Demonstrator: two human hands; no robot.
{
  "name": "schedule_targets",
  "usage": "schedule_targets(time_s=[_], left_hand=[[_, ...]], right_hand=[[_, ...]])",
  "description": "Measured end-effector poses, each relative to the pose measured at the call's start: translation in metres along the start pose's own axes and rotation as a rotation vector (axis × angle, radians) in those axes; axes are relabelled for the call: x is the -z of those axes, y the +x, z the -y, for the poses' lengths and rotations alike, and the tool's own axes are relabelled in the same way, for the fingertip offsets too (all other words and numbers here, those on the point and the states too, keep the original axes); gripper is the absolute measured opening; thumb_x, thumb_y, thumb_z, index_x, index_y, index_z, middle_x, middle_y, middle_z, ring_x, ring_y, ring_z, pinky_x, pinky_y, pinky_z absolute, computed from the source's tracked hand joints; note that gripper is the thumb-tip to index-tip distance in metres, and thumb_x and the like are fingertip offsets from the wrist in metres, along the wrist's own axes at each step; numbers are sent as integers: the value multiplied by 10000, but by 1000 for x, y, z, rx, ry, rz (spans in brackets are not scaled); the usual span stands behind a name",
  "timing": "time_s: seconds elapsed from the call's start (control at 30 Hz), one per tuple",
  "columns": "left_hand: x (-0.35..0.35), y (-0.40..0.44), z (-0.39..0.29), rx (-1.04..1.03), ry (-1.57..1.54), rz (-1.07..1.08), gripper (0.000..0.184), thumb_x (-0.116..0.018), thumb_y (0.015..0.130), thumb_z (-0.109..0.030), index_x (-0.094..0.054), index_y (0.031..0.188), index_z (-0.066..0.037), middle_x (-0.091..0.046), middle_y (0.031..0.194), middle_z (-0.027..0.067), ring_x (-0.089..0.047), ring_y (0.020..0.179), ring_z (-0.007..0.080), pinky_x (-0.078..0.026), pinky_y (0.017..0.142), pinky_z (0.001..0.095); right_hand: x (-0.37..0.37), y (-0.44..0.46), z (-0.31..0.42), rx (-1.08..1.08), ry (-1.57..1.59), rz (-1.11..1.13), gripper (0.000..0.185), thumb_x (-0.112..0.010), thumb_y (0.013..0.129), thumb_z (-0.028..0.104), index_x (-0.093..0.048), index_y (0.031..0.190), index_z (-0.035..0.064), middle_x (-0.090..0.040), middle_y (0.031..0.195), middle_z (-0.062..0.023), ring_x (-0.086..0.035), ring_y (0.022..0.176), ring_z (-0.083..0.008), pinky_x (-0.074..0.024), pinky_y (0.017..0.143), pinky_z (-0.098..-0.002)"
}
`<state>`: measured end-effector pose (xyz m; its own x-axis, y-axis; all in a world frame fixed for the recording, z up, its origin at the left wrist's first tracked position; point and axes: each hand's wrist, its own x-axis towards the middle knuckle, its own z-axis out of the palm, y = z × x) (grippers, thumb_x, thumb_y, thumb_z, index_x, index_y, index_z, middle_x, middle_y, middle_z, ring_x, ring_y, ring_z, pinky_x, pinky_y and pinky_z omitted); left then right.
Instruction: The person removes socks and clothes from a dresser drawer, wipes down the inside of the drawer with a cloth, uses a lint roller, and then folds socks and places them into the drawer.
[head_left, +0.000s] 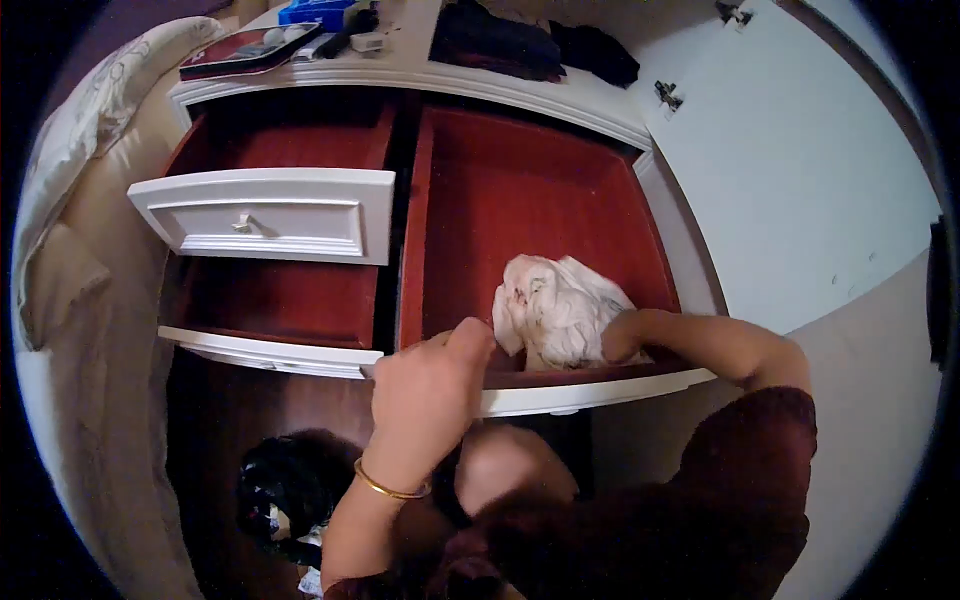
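A crumpled white cloth (555,305) with faint dark and reddish marks lies in the front part of the wide red-lined drawer (520,180). My right hand (626,338) reaches over the drawer's front and is bunched into the cloth's right side; its fingertips are hidden in the folds. At the drawer's front left corner, my left hand (430,385) is closed over the white front edge (590,395). A gold bangle (390,485) circles my left wrist.
Two narrower drawers stand pulled out at the left, one upper (265,215) and one lower (270,350). A black plastic bag (285,490) sits on the floor below. Dark folded clothes (500,40) and a racket case (250,50) lie on the shelf. A white cabinet door (790,150) stands open at right.
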<state>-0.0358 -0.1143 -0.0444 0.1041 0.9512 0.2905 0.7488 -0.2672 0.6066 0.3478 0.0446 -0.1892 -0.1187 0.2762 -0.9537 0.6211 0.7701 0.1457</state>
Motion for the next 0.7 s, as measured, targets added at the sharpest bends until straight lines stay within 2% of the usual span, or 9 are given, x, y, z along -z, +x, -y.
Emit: schedule_targets(time_s=[0.07,0.17,0.27,0.33,0.4,0.5,0.6,0.7], left_hand=[[1,0,4,-16,-28,9,65,-584,873,-196,-608,882,-136,-653,742,127,-630,658,338,-487,552,434],[1,3,6,-79,-106,3,86,-578,877,-208,-593,868,-124,-631,692,126,-626,643,335,-480,535,445],[-4,1,7,-124,-190,-21,131,-546,898,-240,-587,881,-118,-631,708,129,-626,642,337,-483,551,448],[-5,0,9,-99,-174,-6,152,-535,904,-255,-589,901,-113,-634,717,134,-625,649,346,-484,560,459],[-9,-2,9,-73,-153,-25,165,-537,904,-269,-594,921,-115,-638,730,143,-623,652,355,-482,561,463],[-7,1,12,-60,-202,-54,192,-533,911,-297,-562,869,-112,-630,701,146,-616,630,363,-478,550,469],[-2,3,12,-84,-215,-34,194,-528,916,-299,-543,856,-115,-626,693,149,-615,631,363,-475,548,474],[-3,7,10,-73,-194,-3,180,-520,921,-296,-562,895,-124,-634,716,134,-621,662,355,-478,558,471]], right_hand=[[-15,-10,-23,56,180,-84,326,-496,804,254,-696,894,14,-665,1002,-187,-632,907,-319,-455,801,-475],[24,-45,15,293,-283,-204,358,-458,840,272,-689,923,12,-652,1009,-212,-619,921,-341,-451,809,-468],[91,-58,69,117,245,-248,306,-529,820,213,-656,946,-34,-633,855,-261,-619,808,-377,-472,718,-456],[123,-36,89,281,345,-434,248,-569,815,176,-653,925,-30,-649,824,-201,-618,757,-327,-477,684,-412],[134,58,65,734,881,-83,250,-608,834,163,-633,1063,63,-645,943,-45,-583,824,-165,-477,712,-336],[207,15,116,478,1007,-185,244,-594,846,180,-626,1057,62,-643,959,-49,-590,835,-178,-488,727,-350],[217,-5,128,490,1263,-259,241,-580,857,196,-619,1052,61,-640,976,-53,-598,847,-191,-498,743,-364],[214,3,115,560,1692,-319,240,-566,868,213,-612,1046,60,-638,992,-58,-605,859,-204,-508,759,-379]])
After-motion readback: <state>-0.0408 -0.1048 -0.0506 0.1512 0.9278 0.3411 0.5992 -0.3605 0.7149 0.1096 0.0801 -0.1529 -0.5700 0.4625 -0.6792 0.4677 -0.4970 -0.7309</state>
